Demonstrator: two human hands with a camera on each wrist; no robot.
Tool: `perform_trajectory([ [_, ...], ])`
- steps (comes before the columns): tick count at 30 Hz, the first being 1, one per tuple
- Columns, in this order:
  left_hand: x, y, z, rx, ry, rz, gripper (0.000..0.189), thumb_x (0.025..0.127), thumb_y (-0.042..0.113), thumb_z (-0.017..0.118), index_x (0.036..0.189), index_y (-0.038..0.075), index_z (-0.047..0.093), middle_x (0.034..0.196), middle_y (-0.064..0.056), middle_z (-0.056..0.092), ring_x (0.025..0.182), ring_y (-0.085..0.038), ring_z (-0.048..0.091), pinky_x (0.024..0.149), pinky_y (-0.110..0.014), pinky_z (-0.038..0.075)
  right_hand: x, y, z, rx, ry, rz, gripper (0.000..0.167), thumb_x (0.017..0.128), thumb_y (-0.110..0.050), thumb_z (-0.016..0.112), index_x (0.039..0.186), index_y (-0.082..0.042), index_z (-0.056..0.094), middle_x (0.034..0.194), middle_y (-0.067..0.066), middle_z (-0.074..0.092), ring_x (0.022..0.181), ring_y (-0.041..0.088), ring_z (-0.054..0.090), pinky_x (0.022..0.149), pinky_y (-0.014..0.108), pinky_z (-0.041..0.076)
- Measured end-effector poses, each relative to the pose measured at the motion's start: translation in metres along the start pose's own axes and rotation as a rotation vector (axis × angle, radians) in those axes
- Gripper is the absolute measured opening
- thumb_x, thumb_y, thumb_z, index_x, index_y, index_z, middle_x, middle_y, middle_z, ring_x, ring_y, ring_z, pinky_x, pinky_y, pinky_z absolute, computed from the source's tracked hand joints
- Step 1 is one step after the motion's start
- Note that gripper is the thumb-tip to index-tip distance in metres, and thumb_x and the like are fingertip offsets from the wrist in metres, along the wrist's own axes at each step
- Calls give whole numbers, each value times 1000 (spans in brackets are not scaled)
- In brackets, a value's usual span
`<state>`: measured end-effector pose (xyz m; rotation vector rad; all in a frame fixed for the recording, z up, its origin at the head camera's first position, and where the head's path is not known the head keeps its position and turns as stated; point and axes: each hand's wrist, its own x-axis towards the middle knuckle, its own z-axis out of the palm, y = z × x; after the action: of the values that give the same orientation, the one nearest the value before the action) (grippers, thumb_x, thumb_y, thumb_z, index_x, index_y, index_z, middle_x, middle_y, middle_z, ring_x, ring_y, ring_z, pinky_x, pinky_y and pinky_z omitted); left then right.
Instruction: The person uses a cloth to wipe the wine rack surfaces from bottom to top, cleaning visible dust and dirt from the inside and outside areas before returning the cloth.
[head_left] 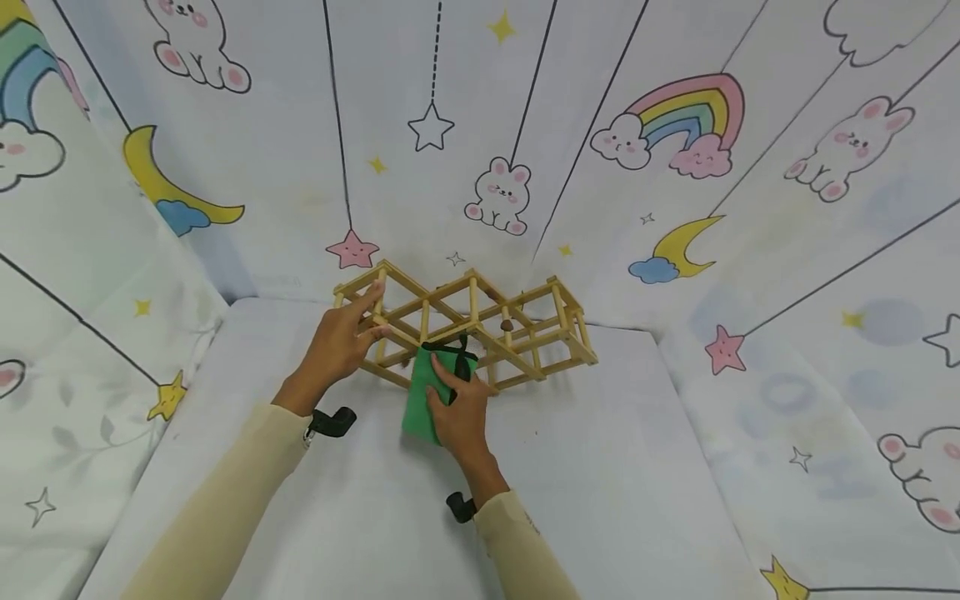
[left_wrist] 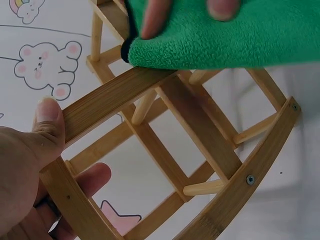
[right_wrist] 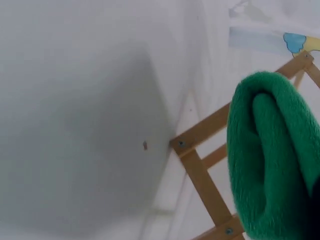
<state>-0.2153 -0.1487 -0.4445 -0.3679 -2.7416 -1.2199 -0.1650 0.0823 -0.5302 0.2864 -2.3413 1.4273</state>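
A honey-coloured wooden rack point(head_left: 474, 300) of crossed slats and round dowels stands spread in a zigzag at the back of the white table. My left hand point(head_left: 337, 346) grips its left end; in the left wrist view the thumb point(left_wrist: 47, 112) lies over a slat point(left_wrist: 110, 102), with fingers beneath. With my right hand point(head_left: 461, 412) I hold a folded green cloth point(head_left: 420, 408) against the rack's front middle. Two fingertips of that hand press the fuzzy cloth point(left_wrist: 225, 47) in the left wrist view. The right wrist view shows the cloth's folded edge point(right_wrist: 272, 150); the hand is hidden there.
The white table surface point(head_left: 600, 483) spreads in front of the rack. Close behind it rises a backdrop point(head_left: 285, 167) printed with bears, stars and rainbows, which also lines both sides. A dark device point(head_left: 333, 421) sits at the left wrist, another dark device point(head_left: 460, 507) at the right.
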Motion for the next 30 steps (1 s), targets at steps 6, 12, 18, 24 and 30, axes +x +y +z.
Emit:
perform_trajectory([
  [6, -1, 3, 2, 2, 2, 0, 77, 103, 25, 70, 169, 16, 30, 172, -10, 36, 137, -47, 59, 108, -62, 51, -2, -4, -4, 69, 178, -91, 52, 95, -4, 77, 144, -19, 67, 153, 17, 57, 141, 32, 57, 113, 49, 51],
  [12, -6, 6, 3, 22, 22, 3, 78, 102, 24, 71, 169, 15, 31, 168, -14, 42, 131, -48, 64, 104, -63, 54, 2, -1, -2, 42, 144, -64, 51, 96, -4, 76, 143, -22, 67, 151, 19, 57, 142, 31, 56, 115, 46, 50],
  [18, -9, 7, 5, 35, 42, 30, 78, 101, 23, 73, 167, 11, 34, 168, -13, 42, 127, -48, 66, 104, -62, 54, -8, 0, 0, 28, 96, -15, 52, 94, -5, 78, 141, -24, 69, 144, 19, 63, 133, 30, 61, 107, 47, 55],
  [24, -14, 13, 8, 46, 55, 21, 78, 101, 25, 73, 167, 10, 34, 166, -14, 44, 124, -48, 68, 100, -61, 56, -3, -1, -3, 133, 242, -45, 49, 97, -5, 76, 144, -19, 67, 155, 14, 54, 143, 30, 55, 115, 47, 50],
  [30, -19, 17, 12, 65, 81, 14, 79, 99, 28, 76, 166, 9, 36, 161, -18, 51, 116, -45, 72, 93, -58, 59, -14, 0, -3, 86, 39, 36, 50, 94, -6, 79, 140, -23, 70, 147, 15, 62, 134, 29, 61, 107, 46, 55],
])
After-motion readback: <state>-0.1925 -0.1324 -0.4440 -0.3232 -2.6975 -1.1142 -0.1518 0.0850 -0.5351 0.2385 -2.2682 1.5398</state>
